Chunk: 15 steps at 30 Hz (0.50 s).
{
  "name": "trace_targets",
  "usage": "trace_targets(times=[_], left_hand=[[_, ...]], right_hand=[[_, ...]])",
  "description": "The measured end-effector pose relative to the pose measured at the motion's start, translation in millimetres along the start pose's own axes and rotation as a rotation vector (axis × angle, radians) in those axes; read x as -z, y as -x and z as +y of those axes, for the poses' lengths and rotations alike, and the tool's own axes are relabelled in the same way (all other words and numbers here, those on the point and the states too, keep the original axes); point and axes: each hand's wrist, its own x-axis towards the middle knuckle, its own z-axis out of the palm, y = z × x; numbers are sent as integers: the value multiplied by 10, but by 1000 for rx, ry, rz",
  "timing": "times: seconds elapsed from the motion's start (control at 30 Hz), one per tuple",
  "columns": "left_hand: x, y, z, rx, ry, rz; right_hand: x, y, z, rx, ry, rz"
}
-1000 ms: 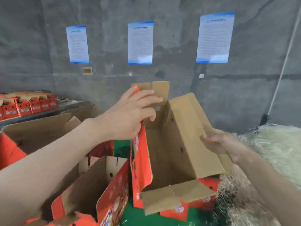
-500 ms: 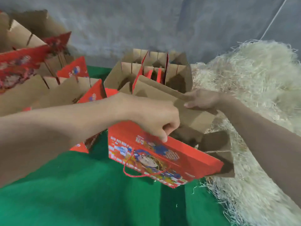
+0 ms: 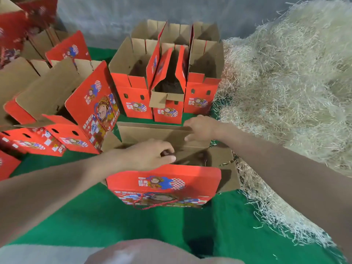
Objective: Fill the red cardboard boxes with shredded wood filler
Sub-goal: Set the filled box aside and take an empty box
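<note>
We have the red box (image 3: 163, 183) standing on the green mat (image 3: 133, 225), just beside the shredded wood pile (image 3: 285, 82), mouth up, long axis left to right. Our right hand (image 3: 200, 128) pinches its far flap; our left hand (image 3: 152, 155) curls at the near rim, and we cannot tell its grip. No filler shows inside, so we judge the filling all still to do

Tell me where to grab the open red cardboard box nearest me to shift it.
Grip the open red cardboard box by its upright brown far flap, coming from above: its top edge stands free, so fingers hook over it. The right hand pinches it there. The pale shredded wood filler heap crowds the box's right side.
</note>
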Motion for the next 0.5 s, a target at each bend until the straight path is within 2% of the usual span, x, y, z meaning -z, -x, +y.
trace_targets(times=[0.03, 0.07, 0.1, 0.17, 0.23, 0.3, 0.4, 0.5], left_hand=[[3, -42, -37, 1, 36, 24], [-5, -44, -66, 12, 85, -40], [-15, -54, -103, 22, 199, -168], [-76, -22, -171, 101, 416, -525], [-117, 49, -220, 114, 379, -709], [-157, 43, -288, 63, 174, -651], [-295, -105, -185, -49, -229, -391], [-772, -173, 102, -172, -502, -338]], right_hand=[[-10, 14, 20, -11, -16, 14], [-26, 28, 42, -13, -34, 18], [-53, 49, 59, -19, -55, 7], [-125, 106, 75, -60, -112, -15], [-182, 144, 34, -98, -181, 8], [-241, 141, -67, -114, -251, 145], [-392, 172, -192, -187, -188, 362], [-627, 277, -230, -198, -138, 450]])
